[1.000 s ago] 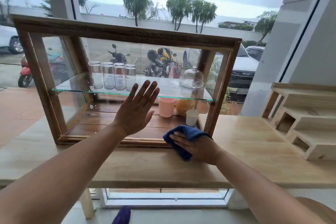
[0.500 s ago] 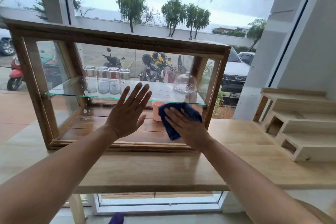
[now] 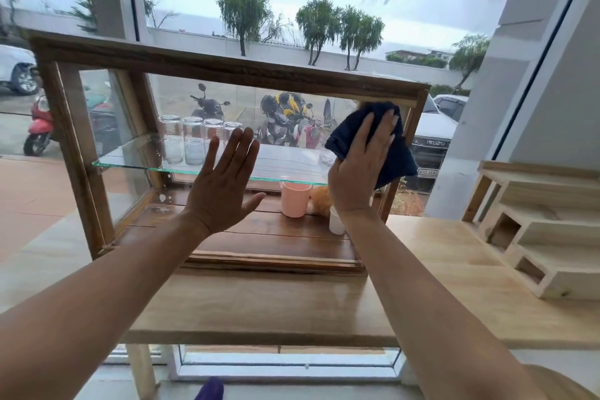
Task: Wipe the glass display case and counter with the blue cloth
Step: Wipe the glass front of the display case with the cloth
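A wooden-framed glass display case (image 3: 227,70) stands on a pale wooden counter (image 3: 266,305). My right hand (image 3: 360,169) presses the dark blue cloth (image 3: 394,153) flat against the upper right of the case's front glass, just under the top rail. My left hand (image 3: 224,185) lies flat on the front glass near the middle, fingers spread, holding nothing. Inside, several upturned glass jars (image 3: 191,143) stand on a glass shelf (image 3: 130,161); a pink cup (image 3: 293,200) and a white cup (image 3: 336,222) sit on the case floor.
A stepped pale wooden rack (image 3: 539,230) stands on the counter at the right. Behind the case is a large window with parked motorbikes and cars outside. A white wall and door frame rise at the right.
My right hand carried the blue cloth from the counter at the case's lower right corner up the front glass to its upper right. My left hand stayed flat on the glass.
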